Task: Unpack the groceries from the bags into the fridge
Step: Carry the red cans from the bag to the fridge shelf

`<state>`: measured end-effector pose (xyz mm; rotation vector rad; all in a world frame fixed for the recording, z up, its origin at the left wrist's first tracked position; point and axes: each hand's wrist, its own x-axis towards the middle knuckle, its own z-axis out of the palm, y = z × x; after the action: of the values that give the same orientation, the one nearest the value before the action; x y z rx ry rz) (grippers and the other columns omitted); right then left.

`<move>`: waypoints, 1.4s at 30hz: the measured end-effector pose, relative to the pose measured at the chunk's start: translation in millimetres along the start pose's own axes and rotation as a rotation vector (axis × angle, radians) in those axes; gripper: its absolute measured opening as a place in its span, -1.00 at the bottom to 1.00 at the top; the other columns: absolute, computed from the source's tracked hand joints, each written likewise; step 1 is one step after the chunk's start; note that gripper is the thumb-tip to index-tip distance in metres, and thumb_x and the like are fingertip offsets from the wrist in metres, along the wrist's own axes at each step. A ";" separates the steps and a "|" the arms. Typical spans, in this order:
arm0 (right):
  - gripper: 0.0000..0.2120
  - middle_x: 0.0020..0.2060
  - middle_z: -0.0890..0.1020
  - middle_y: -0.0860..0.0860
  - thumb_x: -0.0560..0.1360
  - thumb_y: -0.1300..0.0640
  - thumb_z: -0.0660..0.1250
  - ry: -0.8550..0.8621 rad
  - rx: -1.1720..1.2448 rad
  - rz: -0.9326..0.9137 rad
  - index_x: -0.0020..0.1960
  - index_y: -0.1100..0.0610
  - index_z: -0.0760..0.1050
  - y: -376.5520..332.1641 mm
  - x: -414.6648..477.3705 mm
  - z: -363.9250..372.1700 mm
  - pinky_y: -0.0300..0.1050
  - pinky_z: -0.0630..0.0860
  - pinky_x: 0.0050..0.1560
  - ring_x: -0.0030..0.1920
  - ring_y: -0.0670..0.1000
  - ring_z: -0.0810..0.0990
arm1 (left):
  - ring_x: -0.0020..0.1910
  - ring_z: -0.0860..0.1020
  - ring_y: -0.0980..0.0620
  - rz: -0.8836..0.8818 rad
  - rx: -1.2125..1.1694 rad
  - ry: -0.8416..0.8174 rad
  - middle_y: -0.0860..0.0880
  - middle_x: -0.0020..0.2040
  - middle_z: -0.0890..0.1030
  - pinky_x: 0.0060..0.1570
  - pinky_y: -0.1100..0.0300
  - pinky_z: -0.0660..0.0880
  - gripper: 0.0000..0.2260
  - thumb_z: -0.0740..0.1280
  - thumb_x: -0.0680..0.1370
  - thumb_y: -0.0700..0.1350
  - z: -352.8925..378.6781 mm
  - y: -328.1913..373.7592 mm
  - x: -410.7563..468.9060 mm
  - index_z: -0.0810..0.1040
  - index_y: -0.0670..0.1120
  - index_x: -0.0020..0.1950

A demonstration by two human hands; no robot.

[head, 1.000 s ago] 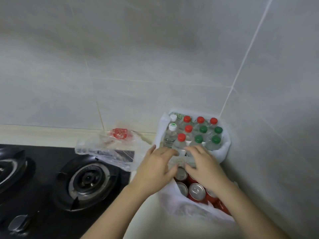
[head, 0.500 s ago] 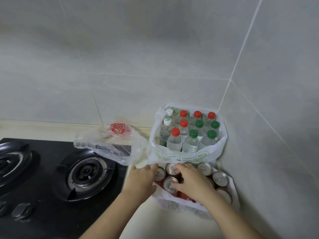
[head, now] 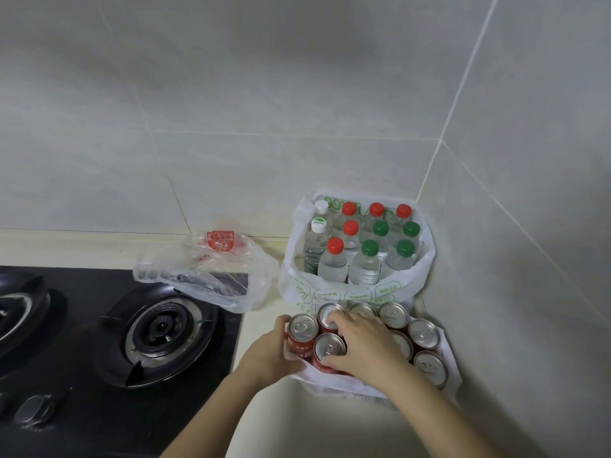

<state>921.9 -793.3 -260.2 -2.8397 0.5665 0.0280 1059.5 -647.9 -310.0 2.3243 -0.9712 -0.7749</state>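
Two hands are on the cans (head: 425, 333), red with silver tops, which stand upright and packed together in a low white can bag (head: 334, 381) on the counter (head: 330, 424).

The left hand (head: 271, 352) grips the end can (head: 302, 337) from its outer side. Its fingers wrap round the red wall, and the hand touches the rolled-down edge of the bag. The right hand (head: 363, 348) lies curled over the middle of the cans. Its fingertips rest on the top of a far one and its thumb presses the rim of a near one, so it holds them from above. More cans stand uncovered to the right of that hand.

Just beyond both hands, touching the can bag, stands the bottle bag (head: 347, 294), white with green print and open at the top. It is full of upright bottles (head: 363, 269) with red, green and white caps. It sits in the corner of the tiled wall (head: 231, 110).

Beyond and to the left of the left hand lies a crumpled clear bag (head: 205, 276) with a red print, partly on the black stove (head: 82, 408). A burner (head: 162, 328) sits left of the left hand, near it.
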 end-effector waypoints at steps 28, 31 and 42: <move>-0.22 0.03 0.65 -0.08 0.29 -0.14 0.47 0.283 0.371 0.039 0.42 -0.26 0.17 -41.1 -27.1 -43.0 -0.07 0.50 -0.05 0.06 0.07 0.61 | 0.03 0.53 0.27 0.202 -0.181 0.499 0.28 -0.09 0.58 0.32 -0.03 0.34 -0.37 0.59 0.22 0.03 -46.0 34.8 -54.3 0.41 0.11 0.22; -0.22 0.07 0.62 -0.14 0.29 -0.12 0.50 0.302 0.501 -0.039 0.38 -0.28 0.16 -53.8 -28.2 -63.4 0.03 0.55 0.03 0.08 0.02 0.60 | 0.03 0.57 0.27 0.182 -0.350 0.609 0.27 -0.01 0.61 0.02 0.37 0.47 -0.34 0.58 0.20 0.01 -62.8 40.3 -82.7 0.41 0.18 0.24; -0.48 -0.09 0.62 -0.29 0.20 -0.08 0.52 0.148 0.702 -0.326 0.13 -0.20 0.48 -125.2 -30.3 -35.8 -0.32 0.52 -0.03 -0.05 -0.26 0.59 | 0.02 0.60 0.30 0.019 -0.420 0.963 0.30 0.04 0.62 -0.05 0.43 0.51 -0.47 0.55 0.24 0.01 -58.7 -6.8 -210.8 0.49 0.27 0.15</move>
<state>940.5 -678.6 -194.1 -2.2126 0.0921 -0.3666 978.7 -472.0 -207.6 1.9283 -0.3414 0.1814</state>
